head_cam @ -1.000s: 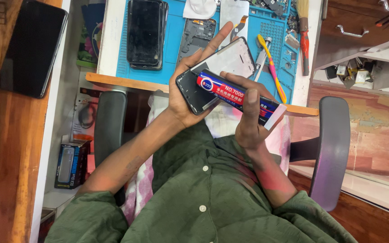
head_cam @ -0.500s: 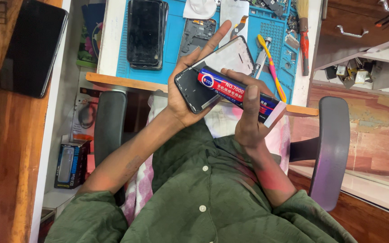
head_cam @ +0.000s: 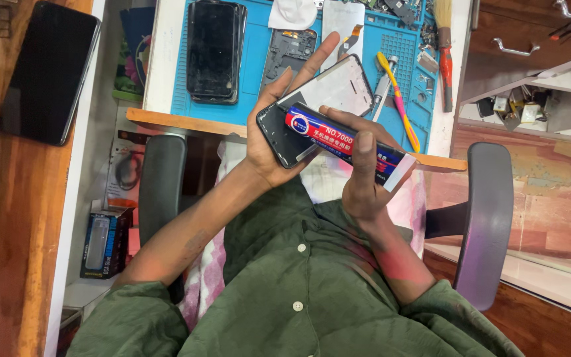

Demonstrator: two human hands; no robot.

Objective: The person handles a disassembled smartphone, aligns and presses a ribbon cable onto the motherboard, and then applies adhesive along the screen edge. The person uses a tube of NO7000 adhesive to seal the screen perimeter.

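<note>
Left hand [head_cam: 269, 142] clamped on phone frame [head_cam: 325, 99], right hand [head_cam: 365, 178] on glue tube [head_cam: 342, 140]; tube nozzle shifted nearer frame's corner above bench [head_cam: 166, 122].

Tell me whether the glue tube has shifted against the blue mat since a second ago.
No. The glue tube lies at the same slant over the blue mat's near edge, right hand gripping it, left hand holding the phone frame.

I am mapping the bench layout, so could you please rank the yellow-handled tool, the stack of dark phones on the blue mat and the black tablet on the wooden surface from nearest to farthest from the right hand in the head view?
From the right hand:
1. Yellow-handled tool, just above it on the blue mat.
2. Stack of dark phones, at the mat's left end.
3. Black tablet, far left on the wooden surface.
</note>
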